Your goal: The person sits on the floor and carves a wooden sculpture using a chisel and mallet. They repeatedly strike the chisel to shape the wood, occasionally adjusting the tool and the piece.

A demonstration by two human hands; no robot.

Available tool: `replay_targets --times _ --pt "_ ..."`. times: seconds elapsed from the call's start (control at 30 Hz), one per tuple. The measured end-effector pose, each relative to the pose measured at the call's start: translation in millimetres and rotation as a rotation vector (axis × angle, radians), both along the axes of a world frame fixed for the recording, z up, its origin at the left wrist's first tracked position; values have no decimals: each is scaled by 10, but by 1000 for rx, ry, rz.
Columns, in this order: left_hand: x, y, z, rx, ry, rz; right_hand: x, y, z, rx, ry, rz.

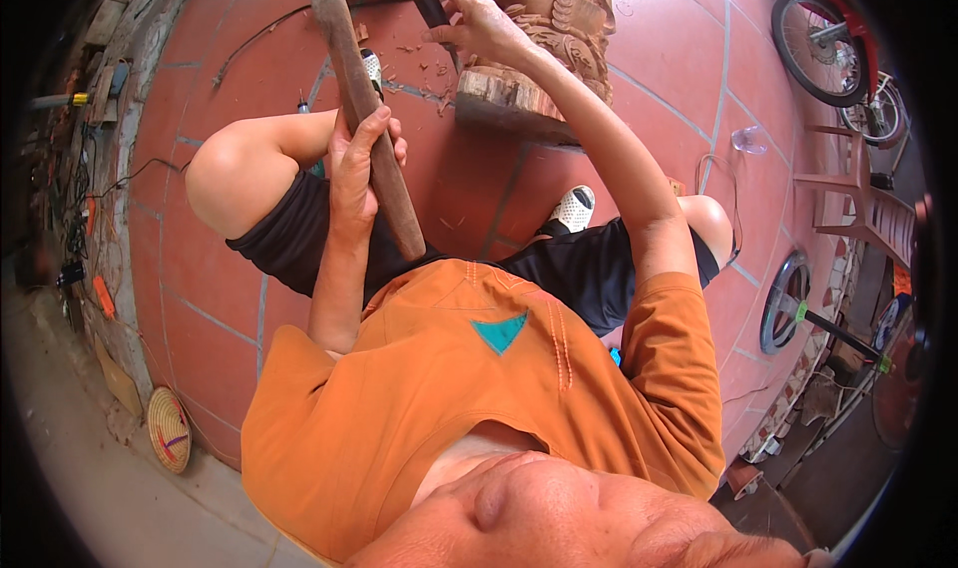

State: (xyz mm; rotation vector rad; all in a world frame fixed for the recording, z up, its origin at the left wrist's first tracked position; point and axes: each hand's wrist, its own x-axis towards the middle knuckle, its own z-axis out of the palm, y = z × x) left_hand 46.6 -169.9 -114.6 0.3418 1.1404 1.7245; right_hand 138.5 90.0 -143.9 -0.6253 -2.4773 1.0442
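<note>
Above the red tiled floor (220, 298), the left hand (357, 164) has its fingers wrapped round a wooden mallet (364, 109), whose long axis runs from lap up-left, head pointing away. The right hand (479, 27) grips a dark chisel (431, 7) against the wood carving (544, 39).

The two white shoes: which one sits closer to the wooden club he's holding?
The upper white shoe, tucked right beside the wooden club in the left hand. The other white shoe lies apart, below the carved block.
</note>
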Motion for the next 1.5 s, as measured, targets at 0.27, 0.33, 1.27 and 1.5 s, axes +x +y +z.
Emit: replay_targets --times 0.27,0.33,1.27,1.5 --pt "41 28 -79 -72 74 -16 37 -73 -158 84 25 -24" --pt "52 34 -75 -79 103 -27 37 -67 -151 29 3 -23" --pt "76 43 -124 -94 109 -21 -44 -127 -183 77 36 50" --pt "46 44 -141 -98 170 -30 -87 -85 -271 121 -4 65"
